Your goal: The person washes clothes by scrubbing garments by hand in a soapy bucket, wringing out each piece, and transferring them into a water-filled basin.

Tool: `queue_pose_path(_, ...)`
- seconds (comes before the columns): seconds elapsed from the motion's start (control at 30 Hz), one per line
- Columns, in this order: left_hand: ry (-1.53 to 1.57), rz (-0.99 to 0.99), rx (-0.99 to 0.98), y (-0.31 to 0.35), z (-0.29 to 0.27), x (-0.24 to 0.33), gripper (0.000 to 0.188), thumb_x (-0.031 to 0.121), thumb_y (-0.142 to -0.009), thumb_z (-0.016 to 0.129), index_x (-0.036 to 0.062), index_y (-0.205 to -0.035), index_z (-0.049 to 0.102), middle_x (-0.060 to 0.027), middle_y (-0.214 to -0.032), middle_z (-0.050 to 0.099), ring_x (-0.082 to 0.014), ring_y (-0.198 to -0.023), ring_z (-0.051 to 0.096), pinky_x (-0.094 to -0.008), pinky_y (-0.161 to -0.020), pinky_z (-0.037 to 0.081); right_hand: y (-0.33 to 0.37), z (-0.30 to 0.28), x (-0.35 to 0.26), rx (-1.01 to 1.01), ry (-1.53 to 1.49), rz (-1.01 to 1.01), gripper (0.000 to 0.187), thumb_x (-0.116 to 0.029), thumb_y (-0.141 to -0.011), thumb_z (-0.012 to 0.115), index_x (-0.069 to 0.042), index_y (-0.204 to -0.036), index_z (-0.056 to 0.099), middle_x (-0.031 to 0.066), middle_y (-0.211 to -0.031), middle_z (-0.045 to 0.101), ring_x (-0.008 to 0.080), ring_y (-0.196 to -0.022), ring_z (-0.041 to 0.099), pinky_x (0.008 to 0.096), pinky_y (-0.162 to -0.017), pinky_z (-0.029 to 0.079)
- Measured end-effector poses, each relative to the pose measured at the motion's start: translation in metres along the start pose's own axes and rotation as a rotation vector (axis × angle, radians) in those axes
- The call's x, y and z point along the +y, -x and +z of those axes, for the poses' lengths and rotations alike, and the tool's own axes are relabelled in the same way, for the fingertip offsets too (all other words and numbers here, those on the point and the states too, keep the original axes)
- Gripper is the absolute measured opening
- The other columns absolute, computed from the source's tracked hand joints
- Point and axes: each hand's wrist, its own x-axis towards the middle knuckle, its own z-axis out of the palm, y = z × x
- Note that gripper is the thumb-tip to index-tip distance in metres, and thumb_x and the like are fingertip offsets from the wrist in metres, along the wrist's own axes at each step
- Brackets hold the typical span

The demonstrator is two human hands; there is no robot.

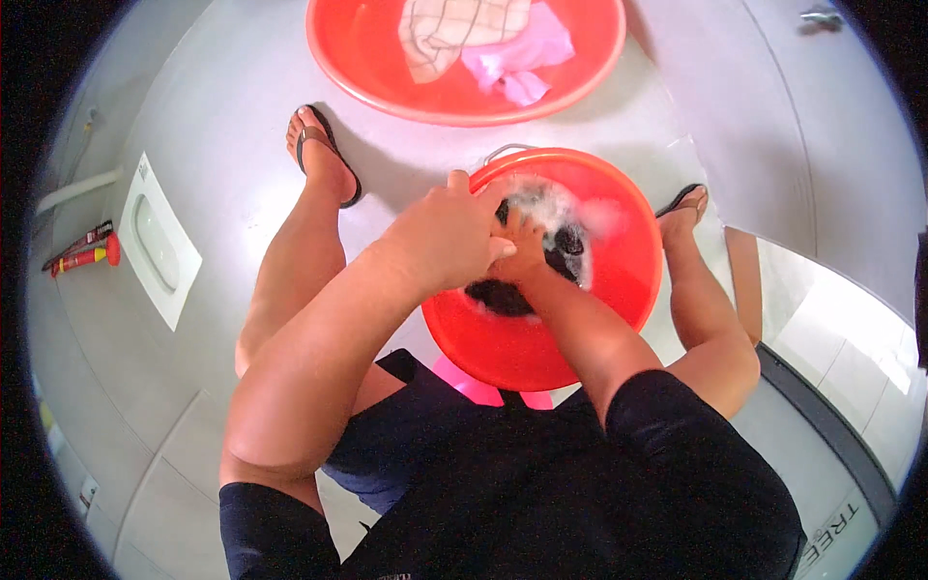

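Below me, my right hand (519,255), fingers apart on wet dark cloth (499,299) in frothy suds (549,201), my left hand (447,232) alongside, its grip hidden, round red plastic basin (626,275) around the dark cloth, beyond, a wider tub (340,60), checked fabric (440,34) and crumpled pink fabric (527,53) inside.

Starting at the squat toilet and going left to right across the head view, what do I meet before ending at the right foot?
Squat toilet, left foot, left hand, right hand, right foot.
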Motion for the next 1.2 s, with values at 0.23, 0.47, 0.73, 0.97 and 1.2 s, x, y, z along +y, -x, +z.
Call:
queue_pose_path(0.23,-0.186,0.039,-0.029,-0.024,0.014,0.004,0.057,0.038,-0.093,0.059,0.0135,-0.143,0.045,-0.0301,-0.120,0.053,-0.0525,-0.106,0.058,-0.0565,-0.086,0.053,-0.070,-0.007,-0.016,0.068,-0.338,0.054,0.078,-0.042,-0.066,0.083,-0.012,-0.132,0.054,0.0188,-0.130,0.058,0.0350,-0.119,0.058,0.0488,-0.097,0.047)
queue_pose_path(0.47,-0.047,-0.023,-0.138,-0.024,-0.019,0.005,0.055,0.049,-0.088,0.062,0.0194,-0.134,0.060,-0.0266,-0.126,0.056,-0.0484,-0.115,0.057,-0.0519,-0.099,0.048,0.084,-0.104,0.011,0.058,-0.933,-0.397,0.050,-0.027,-0.069,0.079,-0.009,-0.115,0.068,0.0192,-0.117,0.069,0.0312,-0.107,0.067,0.0397,-0.095,0.051)
queue_pose_path(0.73,-0.100,-0.010,0.045,-0.018,0.010,-0.016,0.062,0.047,-0.089,0.065,0.0169,-0.141,0.052,-0.0288,-0.123,0.056,-0.0472,-0.114,0.059,-0.0503,-0.099,0.048,0.095,-0.024,0.097,0.095,0.102,-0.048,0.058,-0.026,-0.084,0.063,-0.009,-0.139,0.051,0.0240,-0.154,0.035,0.0426,-0.145,0.029,0.0571,-0.115,0.029)
queue_pose_path(0.97,-0.130,-0.012,0.017,-0.001,0.002,-0.013,0.059,0.042,-0.091,0.063,0.0157,-0.142,0.048,-0.0295,-0.118,0.057,-0.0476,-0.104,0.063,-0.0523,-0.092,0.052,0.023,0.007,-0.002,0.054,0.146,-0.253,0.058,-0.032,-0.083,0.065,-0.012,-0.136,0.054,0.0244,-0.149,0.041,0.0421,-0.138,0.037,0.0543,-0.112,0.033)
queue_pose_path(1.2,-0.200,0.037,0.058,0.007,-0.014,0.019,0.056,0.038,-0.093,0.059,0.0085,-0.138,0.048,-0.0272,-0.109,0.058,-0.0439,-0.095,0.066,-0.0493,-0.081,0.057,-0.075,0.013,-0.036,-0.008,-0.007,-0.145,0.052,-0.030,-0.084,0.065,-0.009,-0.130,0.057,0.0240,-0.140,0.048,0.0415,-0.131,0.045,0.0518,-0.108,0.037)
